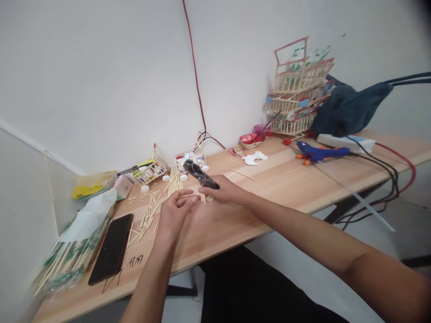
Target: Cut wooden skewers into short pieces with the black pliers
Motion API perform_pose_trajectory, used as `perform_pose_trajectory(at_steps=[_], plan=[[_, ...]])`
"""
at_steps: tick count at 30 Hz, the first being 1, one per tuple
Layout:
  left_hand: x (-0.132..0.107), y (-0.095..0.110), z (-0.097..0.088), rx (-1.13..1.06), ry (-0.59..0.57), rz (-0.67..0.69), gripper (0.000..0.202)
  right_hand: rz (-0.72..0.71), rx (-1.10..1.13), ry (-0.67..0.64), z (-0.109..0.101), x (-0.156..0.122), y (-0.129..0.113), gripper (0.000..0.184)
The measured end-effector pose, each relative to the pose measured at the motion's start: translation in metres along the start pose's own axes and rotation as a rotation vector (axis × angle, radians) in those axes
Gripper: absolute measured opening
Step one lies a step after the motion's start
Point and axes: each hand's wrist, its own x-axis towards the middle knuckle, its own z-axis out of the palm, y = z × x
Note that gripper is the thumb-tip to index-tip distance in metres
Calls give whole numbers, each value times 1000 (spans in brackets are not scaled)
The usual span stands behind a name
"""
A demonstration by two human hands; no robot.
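Observation:
My right hand (225,192) is closed round a dark pair of cutters (200,174) whose jaws point up and left. My left hand (175,211) is beside it, fingers curled and pinching thin wooden sticks (188,195) that reach across to the right hand's fingers. Both hands hover over the wooden table (286,184), just in front of a bundle of long sticks (174,180). Several short cut stick pieces (148,215) lie scattered left of my left hand.
Two small stick-built carts (153,169) stand at the wall. A black phone (112,247) and packs of sticks (72,255) lie at the left. A blue glue gun (318,153), a power strip (346,142), stacked stick baskets (296,96), a dark bag (350,107) and a red dish (249,140) fill the right.

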Motion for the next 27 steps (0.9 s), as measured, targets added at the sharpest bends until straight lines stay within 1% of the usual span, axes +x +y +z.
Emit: perform_pose_trajectory(at_steps=[2,4,7,10,13,15,17,20,22,25,27], plan=[[4,-2,14,-44,-41,-13,43,-14,-14,-17,-1,-1,-3,30],[8,-5,20,-93,-66,-20,41,-15,-34,-43,-2,-2,-8,29],[10,-12,20,-163,-86,-21,38,-52,-72,-78,-3,-3,-14,29],[8,-18,19,-170,-79,-5,37,-73,-79,-88,-3,-4,-16,28],[2,-23,19,-162,-45,-22,39,-34,-10,-44,-4,-3,-14,22],[-1,-27,20,-153,-20,-29,35,1,31,-7,-5,-2,-13,22],[-4,-31,20,-126,-3,-11,28,21,57,15,-6,-1,-11,24],[-7,-36,20,-43,-21,37,20,28,78,21,-7,0,-10,26],[-8,-38,19,42,-21,68,19,35,71,14,-7,0,-10,25],[-10,-41,19,197,35,96,19,36,52,4,-7,-1,-11,24],[-10,-43,20,253,56,103,19,25,44,4,-7,-1,-11,23]])
